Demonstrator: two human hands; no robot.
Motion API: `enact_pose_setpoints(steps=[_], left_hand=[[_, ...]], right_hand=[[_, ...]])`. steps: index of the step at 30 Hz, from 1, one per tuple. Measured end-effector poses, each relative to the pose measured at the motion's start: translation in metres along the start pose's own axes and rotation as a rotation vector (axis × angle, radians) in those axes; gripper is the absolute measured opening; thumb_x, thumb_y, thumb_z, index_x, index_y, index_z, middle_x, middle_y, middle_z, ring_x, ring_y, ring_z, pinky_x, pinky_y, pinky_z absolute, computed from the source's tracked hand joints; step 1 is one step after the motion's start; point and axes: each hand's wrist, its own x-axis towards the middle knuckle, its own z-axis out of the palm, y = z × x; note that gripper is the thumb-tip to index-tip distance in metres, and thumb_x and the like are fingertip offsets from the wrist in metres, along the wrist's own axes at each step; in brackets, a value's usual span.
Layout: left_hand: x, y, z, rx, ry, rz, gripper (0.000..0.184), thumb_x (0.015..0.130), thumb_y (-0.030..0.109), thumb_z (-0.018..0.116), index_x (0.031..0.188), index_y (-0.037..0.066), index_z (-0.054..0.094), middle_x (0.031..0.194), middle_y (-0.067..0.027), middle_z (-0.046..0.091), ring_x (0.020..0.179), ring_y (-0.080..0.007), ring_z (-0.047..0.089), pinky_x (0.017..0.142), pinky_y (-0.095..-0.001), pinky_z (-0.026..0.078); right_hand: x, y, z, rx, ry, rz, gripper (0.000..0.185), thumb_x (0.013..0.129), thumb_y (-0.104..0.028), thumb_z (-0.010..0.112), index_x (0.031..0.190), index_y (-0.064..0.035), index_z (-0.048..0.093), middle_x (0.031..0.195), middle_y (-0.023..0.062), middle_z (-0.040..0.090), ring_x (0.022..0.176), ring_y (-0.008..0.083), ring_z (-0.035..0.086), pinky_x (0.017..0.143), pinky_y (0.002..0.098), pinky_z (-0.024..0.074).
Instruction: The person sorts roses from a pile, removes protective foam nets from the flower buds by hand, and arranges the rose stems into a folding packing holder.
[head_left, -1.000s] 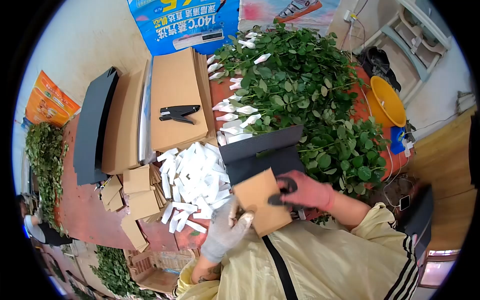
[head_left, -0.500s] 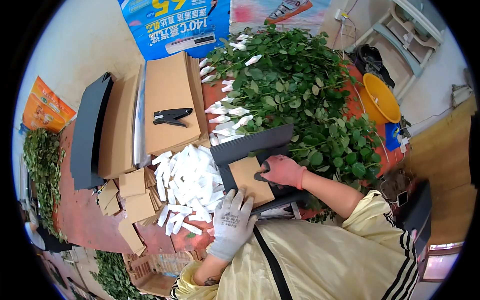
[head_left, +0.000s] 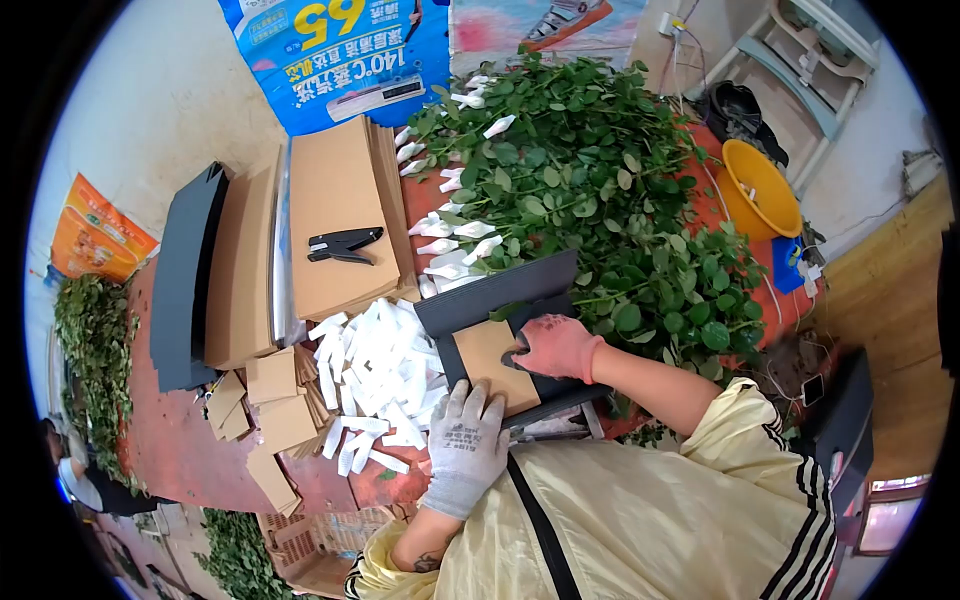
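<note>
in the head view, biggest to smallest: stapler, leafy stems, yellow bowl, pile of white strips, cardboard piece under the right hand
1. Leafy stems
2. Pile of white strips
3. Yellow bowl and cardboard piece: too alike to rank; the right hand covers some cardboard
4. Stapler

Tan cardboard piece [head_left: 497,362]: plain, roughly rectangular, lying flat and slightly askew on the black ridged sheet [head_left: 502,291], its right side partly hidden from view. The black sheet, larger than the cardboard and showing as a dark border around it, rests near the front edge of the red desk [head_left: 190,450]; its ridged far flap is folded up at a slant, beyond the cardboard.
</note>
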Motion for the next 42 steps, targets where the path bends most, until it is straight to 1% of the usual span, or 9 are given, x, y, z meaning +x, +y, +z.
enact_pose_setpoints(steps=[13,20,27,31,33,34,36,39,42], left_hand=[[0.019,-0.001,-0.015,0.092,-0.061,0.134,0.054,0.066,0.034,0.070,0.111,0.008,0.058,0.122,-0.0122,0.050,0.120,-0.0327,0.041,0.103,-0.0495,0.028],[0.034,-0.012,-0.036,0.102,-0.284,0.212,0.063,0.065,0.048,0.069,0.114,0.008,0.058,0.122,-0.0138,0.048,0.120,-0.0313,0.041,0.103,-0.0473,0.028],[0.065,-0.012,-0.083,-0.047,-0.200,0.350,0.057,0.070,0.049,0.067,0.106,0.005,0.059,0.118,-0.0159,0.052,0.106,-0.0309,0.052,0.091,-0.0462,0.040],[0.095,-0.033,-0.133,-0.577,-0.032,0.532,0.043,0.073,0.028,0.070,0.105,-0.001,0.063,0.100,-0.0201,0.063,0.088,-0.0370,0.061,0.080,-0.0440,0.048],[0.116,-0.075,-0.146,-0.708,-0.255,0.499,0.048,0.073,0.029,0.067,0.108,-0.004,0.059,0.113,-0.0230,0.058,0.102,-0.0398,0.056,0.088,-0.0485,0.043],[0.125,-0.090,-0.142,-0.595,-0.207,0.315,0.051,0.075,0.049,0.065,0.095,0.002,0.061,0.101,-0.0173,0.060,0.084,-0.0290,0.061,0.073,-0.0418,0.048],[0.162,-0.100,-0.123,-0.996,0.141,0.092,0.031,0.091,0.027,0.051,0.089,-0.004,0.058,0.086,-0.0142,0.062,0.074,-0.0202,0.060,0.066,-0.0321,0.048],[0.228,-0.122,-0.112,-0.979,0.193,-0.251,0.029,0.088,0.014,0.053,0.110,-0.004,0.056,0.091,-0.0113,0.061,0.081,-0.0169,0.057,0.073,-0.0313,0.048],[0.273,-0.168,-0.039,-0.652,0.028,-0.003,0.040,0.084,0.016,0.057,0.120,-0.001,0.052,0.106,-0.0146,0.060,0.094,-0.0209,0.059,0.083,-0.0316,0.047]], right_hand=[[-0.010,0.000,-0.023,-0.217,0.046,-0.172,0.043,0.078,-0.044,0.054,0.085,-0.0021,0.063,0.086,0.0184,0.065,0.084,0.0318,0.064,0.078,0.0386,0.0499],[0.068,0.061,-0.137,0.007,0.487,-0.248,0.023,0.075,-0.028,0.059,0.094,-0.0147,0.063,0.092,0.0058,0.064,0.087,0.0261,0.062,0.080,0.0363,0.0485],[0.197,0.115,-0.066,-0.802,0.164,-0.409,0.037,0.065,-0.028,0.067,0.096,-0.0089,0.060,0.086,0.0071,0.059,0.091,0.0226,0.058,0.079,0.0357,0.0435],[0.199,0.122,-0.056,-1.058,0.245,-0.463,0.020,0.082,-0.018,0.051,0.097,-0.0077,0.058,0.090,0.0056,0.063,0.084,0.0240,0.061,0.070,0.0350,0.0465],[0.208,0.129,-0.058,-0.908,0.200,-0.424,0.020,0.084,-0.016,0.047,0.098,-0.0071,0.057,0.090,0.0062,0.062,0.082,0.0240,0.062,0.067,0.0349,0.0464],[0.202,0.130,-0.067,-0.839,0.242,-0.426,0.017,0.082,-0.016,0.048,0.095,-0.0078,0.055,0.087,0.0072,0.059,0.076,0.0234,0.060,0.063,0.0348,0.0448],[0.183,0.138,-0.087,-0.710,0.454,-0.519,0.012,0.078,-0.015,0.048,0.088,-0.0088,0.050,0.080,0.0079,0.053,0.068,0.0226,0.057,0.057,0.0346,0.0436],[0.142,0.129,-0.152,-0.537,0.556,-0.292,0.029,0.067,-0.013,0.054,0.096,-0.0120,0.052,0.092,0.0081,0.054,0.073,0.0235,0.059,0.063,0.0352,0.0485],[0.110,0.139,-0.223,-0.400,0.804,-0.259,0.032,0.072,-0.013,0.055,0.104,-0.0126,0.054,0.104,0.0084,0.057,0.086,0.0272,0.062,0.073,0.0382,0.0504]])
